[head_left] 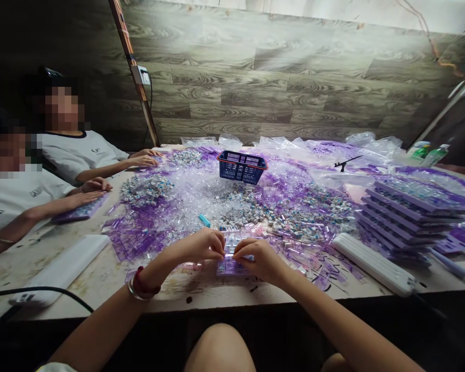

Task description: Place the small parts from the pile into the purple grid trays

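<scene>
Each pinched tight, though on what we cannot tell, our left hand [209,245] and right hand [261,259] bend over a flat, rectangular purple plastic tray [231,272] near a pale, stained table's [178,295] front edge.

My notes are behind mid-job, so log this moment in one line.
left hand: over purple tray | right hand: over purple tray, close to left hand | grip: unclear | beyond: loose parts, blue basket | right: stacked trays

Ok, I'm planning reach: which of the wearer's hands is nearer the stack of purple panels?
Right. The right hand is left of the stack, at the near purple tray; the left hand is farther left.
</scene>
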`<act>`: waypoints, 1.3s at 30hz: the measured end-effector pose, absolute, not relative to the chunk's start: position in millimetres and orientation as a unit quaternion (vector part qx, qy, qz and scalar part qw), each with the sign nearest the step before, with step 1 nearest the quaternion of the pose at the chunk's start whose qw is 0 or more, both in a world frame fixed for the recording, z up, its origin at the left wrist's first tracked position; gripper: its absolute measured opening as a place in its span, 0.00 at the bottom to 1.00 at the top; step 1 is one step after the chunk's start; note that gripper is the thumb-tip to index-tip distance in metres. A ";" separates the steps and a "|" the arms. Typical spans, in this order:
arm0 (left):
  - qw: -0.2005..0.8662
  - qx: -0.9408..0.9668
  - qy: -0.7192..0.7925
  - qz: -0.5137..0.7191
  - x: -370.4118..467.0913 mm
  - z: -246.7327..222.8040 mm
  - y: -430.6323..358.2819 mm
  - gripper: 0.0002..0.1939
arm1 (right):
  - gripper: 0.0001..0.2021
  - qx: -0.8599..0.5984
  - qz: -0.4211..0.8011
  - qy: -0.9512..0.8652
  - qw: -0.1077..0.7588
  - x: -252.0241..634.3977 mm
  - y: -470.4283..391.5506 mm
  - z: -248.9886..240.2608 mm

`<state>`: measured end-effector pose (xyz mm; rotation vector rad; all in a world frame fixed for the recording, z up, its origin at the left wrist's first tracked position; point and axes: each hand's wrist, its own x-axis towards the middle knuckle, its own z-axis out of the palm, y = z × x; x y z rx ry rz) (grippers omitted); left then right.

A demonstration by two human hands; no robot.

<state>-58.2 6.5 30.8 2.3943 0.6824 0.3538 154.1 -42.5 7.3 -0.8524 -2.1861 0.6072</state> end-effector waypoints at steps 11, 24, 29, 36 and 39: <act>0.352 0.869 0.321 0.134 -56.0 25.2 5.8 0.04 | 0.17 -0.375 0.143 -0.886 0.230 144.0 -50.8 21.9; 0.281 0.898 0.310 0.137 -47.2 22.0 -1.2 0.08 | 0.14 -0.408 0.096 -0.890 0.181 135.6 -52.6 23.7; 0.285 0.892 0.335 0.106 -43.3 20.6 6.2 0.05 | 0.14 -0.410 0.112 -0.882 0.204 135.8 -57.9 21.4; 0.334 0.874 0.352 -0.005 -40.1 45.6 44.7 0.05 | 0.17 -0.653 0.061 -0.715 0.242 193.8 6.7 32.1; 0.253 0.859 0.429 0.118 -50.6 47.5 70.5 0.08 | 0.18 -0.719 0.024 -0.662 0.209 222.7 38.1 29.8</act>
